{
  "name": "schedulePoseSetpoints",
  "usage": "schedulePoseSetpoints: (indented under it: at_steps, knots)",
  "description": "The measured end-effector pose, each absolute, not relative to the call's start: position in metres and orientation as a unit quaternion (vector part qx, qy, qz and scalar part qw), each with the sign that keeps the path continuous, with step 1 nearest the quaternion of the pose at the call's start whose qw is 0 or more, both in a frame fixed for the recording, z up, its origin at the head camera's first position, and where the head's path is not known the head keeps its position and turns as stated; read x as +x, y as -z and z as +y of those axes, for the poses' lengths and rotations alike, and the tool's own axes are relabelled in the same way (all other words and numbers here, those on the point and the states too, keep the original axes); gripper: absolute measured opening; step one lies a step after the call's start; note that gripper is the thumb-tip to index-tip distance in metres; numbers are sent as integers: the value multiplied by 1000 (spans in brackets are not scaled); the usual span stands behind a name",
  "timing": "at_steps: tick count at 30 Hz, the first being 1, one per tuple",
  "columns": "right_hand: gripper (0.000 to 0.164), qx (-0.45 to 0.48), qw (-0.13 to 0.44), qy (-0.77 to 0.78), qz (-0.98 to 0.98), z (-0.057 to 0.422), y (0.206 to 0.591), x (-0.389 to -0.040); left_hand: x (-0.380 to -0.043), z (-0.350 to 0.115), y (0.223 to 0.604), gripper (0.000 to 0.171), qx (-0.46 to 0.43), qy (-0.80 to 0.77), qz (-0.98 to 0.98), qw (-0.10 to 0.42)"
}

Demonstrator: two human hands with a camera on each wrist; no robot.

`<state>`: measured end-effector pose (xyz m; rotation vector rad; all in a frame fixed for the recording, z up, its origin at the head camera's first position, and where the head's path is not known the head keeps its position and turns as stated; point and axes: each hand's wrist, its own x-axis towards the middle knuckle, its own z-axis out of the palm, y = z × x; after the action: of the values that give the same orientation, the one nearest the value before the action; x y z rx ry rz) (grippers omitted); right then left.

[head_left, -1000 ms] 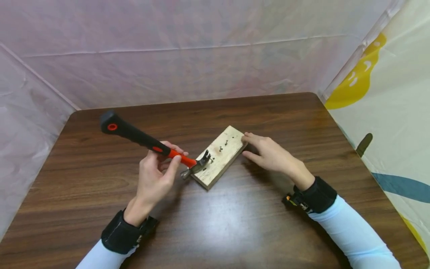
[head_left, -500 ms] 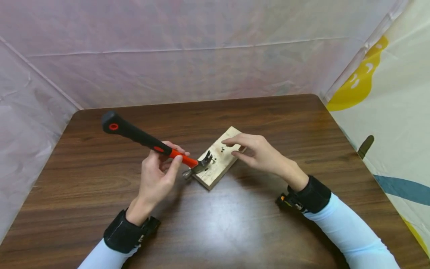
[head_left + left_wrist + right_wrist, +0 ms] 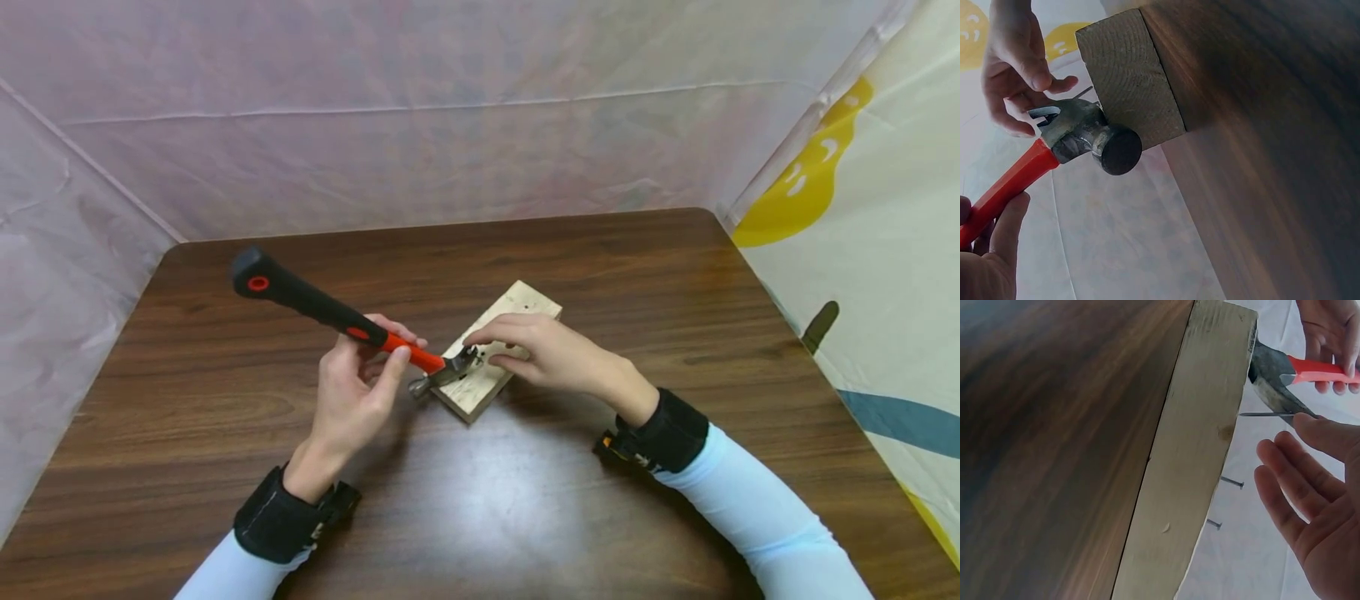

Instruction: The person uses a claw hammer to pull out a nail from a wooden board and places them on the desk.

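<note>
My left hand (image 3: 348,400) grips a claw hammer (image 3: 322,312) low on its red neck, the black handle slanting up to the left. The hammer head lies at the near left end of a pale wood block (image 3: 472,404), claw over the top face. My right hand (image 3: 558,354) is over the block, its thumb and index finger spread on either side of the claw tips. In the right wrist view a long nail (image 3: 1266,414) stands out of the block beside the claw, its outer end overlapped by my thumb. Two shorter nails, one nearer (image 3: 1232,482), stick out further along.
The block rests on a brown wood-grain table (image 3: 187,417). Pale sheeting (image 3: 450,158) hangs behind the table's far edge, and a patterned sheet (image 3: 892,275) with yellow and blue shapes hangs on the right.
My right hand has moved left and nearer, from the block's far right edge to beside the hammer claw. The left hand and hammer have stayed almost still.
</note>
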<state>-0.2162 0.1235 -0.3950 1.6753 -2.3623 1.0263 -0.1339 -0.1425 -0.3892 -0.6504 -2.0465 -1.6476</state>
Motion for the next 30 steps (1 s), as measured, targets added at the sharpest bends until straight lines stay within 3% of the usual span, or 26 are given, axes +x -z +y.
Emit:
schedulePoseSetpoints:
  at_steps: [30]
  knots:
    - [35,530,29,-335,-779,126,397,-211,-136,-129,377,27,-238,610,-730,194]
